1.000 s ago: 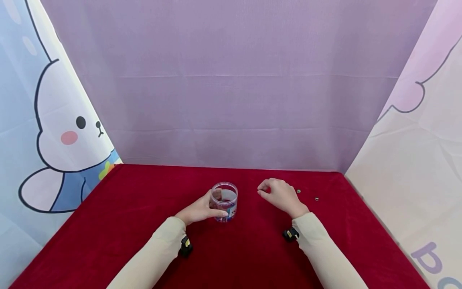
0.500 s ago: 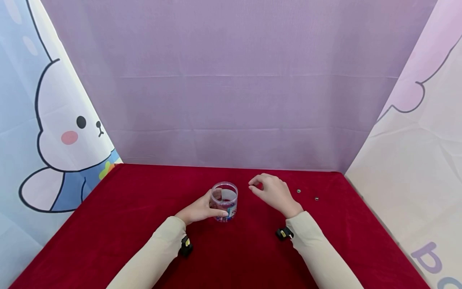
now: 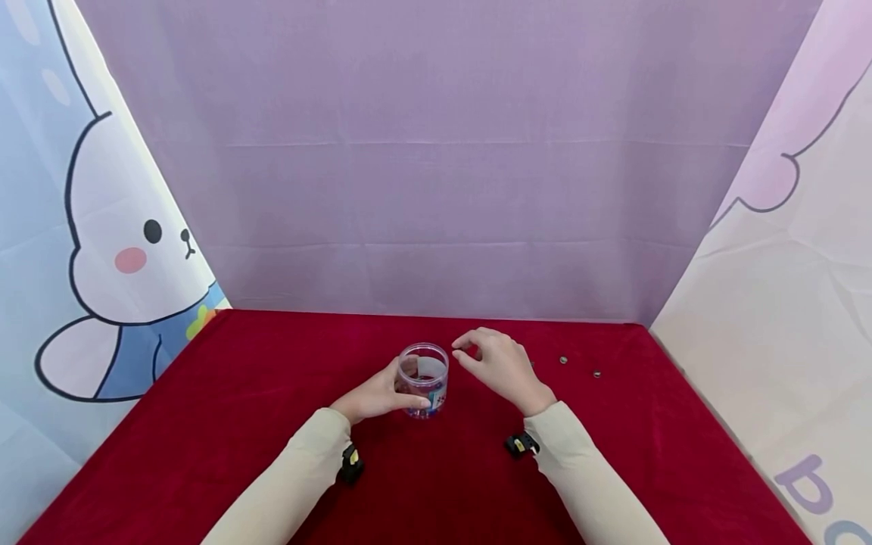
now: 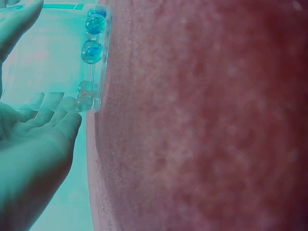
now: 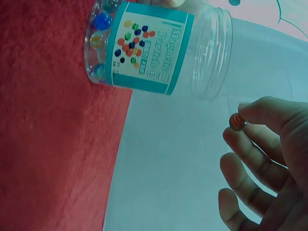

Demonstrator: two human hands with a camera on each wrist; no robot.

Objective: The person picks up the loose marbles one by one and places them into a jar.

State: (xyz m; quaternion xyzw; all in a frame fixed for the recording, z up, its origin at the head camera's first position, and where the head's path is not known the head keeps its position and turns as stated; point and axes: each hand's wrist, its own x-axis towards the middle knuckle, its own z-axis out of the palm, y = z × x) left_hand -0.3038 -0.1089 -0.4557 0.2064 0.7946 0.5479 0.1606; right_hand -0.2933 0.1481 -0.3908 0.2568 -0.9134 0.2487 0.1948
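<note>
A clear plastic jar (image 3: 438,393) without a lid stands upright on the red cloth in the head view. My left hand (image 3: 378,395) grips its left side, the thumb across the front. In the right wrist view a printed label (image 5: 149,53) wraps the jar, and several glass marbles (image 5: 98,40) lie at its bottom. Between thumb and forefinger my right hand (image 3: 502,369) pinches a brownish-orange striped marble (image 5: 237,122). That hand is just right of the jar's open rim, its other fingers loosely bent. The left wrist view shows bluish marbles (image 4: 91,51) through the jar wall.
Two small marbles, a nearer-left one (image 3: 563,360) and another (image 3: 596,374), lie on the red cloth (image 3: 272,393) right of my right hand. A purple curtain (image 3: 436,189) hangs behind the table, with printed cloth panels (image 3: 136,227) at the sides.
My right hand has moved left toward the jar's rim, still pinching the marble. The left hand and the jar have stayed in place.
</note>
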